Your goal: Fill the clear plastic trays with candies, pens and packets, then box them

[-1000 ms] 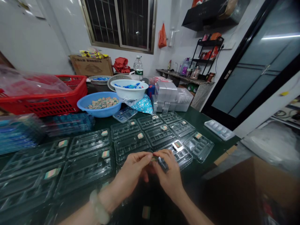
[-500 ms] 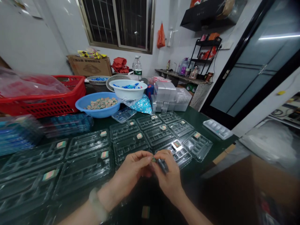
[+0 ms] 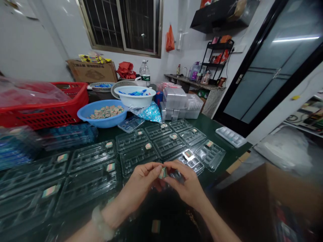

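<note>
- In the head view, with the clock centring on the hands, the left hand (image 3: 145, 178) is reaching in from eight o'clock and wearing a pale bracelet (image 3: 101, 223); its grip is pinching a few small striped pieces (image 3: 163, 173) between thumb and fingers.
- The right hand (image 3: 185, 178) is coming in from four o'clock, its grip standing narrow, thumb and forefinger closing on the other edge of the same striped pieces; their exact number is staying too blurred to tell.
- The striped pieces are sitting at the clock's centre, between both sets of fingertips and above the green worktop (image 3: 208, 122).
- A loose striped square (image 3: 155, 226) is lying at six o'clock.
- Clear trays (image 3: 92, 185) are spreading from nine round to two o'clock, many carrying a striped piece in one corner compartment; one tray (image 3: 196, 165) is lying just beyond the right hand, holding a browner piece (image 3: 188, 154).
- Between ten and eleven, a blue basin (image 3: 101, 124) is holding a heap of similar pieces (image 3: 107, 111).
- At eleven, a white basin (image 3: 135, 101) is containing blue items (image 3: 136, 92).
- At two, a white tray (image 3: 230, 137) is resting well apart.
</note>
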Demonstrator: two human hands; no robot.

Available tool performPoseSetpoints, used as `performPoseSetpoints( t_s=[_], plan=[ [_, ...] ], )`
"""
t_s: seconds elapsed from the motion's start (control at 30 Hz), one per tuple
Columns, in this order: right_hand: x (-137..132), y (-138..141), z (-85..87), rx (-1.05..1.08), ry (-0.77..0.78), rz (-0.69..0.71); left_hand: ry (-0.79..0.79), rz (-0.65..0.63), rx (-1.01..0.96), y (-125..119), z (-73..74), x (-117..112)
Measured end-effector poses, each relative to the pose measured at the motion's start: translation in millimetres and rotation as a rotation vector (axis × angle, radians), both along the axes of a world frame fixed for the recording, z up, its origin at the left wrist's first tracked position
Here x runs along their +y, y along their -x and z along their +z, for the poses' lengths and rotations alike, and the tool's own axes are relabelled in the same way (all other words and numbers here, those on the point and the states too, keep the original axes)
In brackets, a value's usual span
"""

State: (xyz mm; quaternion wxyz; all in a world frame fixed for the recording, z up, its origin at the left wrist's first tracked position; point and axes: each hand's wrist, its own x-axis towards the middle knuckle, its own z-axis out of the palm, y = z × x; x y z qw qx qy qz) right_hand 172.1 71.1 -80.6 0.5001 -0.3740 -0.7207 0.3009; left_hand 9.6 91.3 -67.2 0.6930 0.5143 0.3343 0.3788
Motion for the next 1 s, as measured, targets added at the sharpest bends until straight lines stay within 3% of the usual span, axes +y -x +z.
performPoseSetpoints(
  t_s=[0.23,0.53,0.7,1.0],
  plan=[
    [1,0,-1.5,0.102,0.057,-0.013,-0.083,-0.014,0.108,-2,1.7,-2],
    [-6,16,-7.8,0.153,0.106,-0.081,-0.051,0.174,0.121,-5,-1.8,-6],
    [-5,20,-8.5,0.113,-0.017,-0.215,-0.012,0.230,0.141,-7,-5.0,-4],
    [-4,17,-9.9,0.127,-0.095,-0.202,0.041,0.153,0.022,-5,0.1,-9]
  ],
)
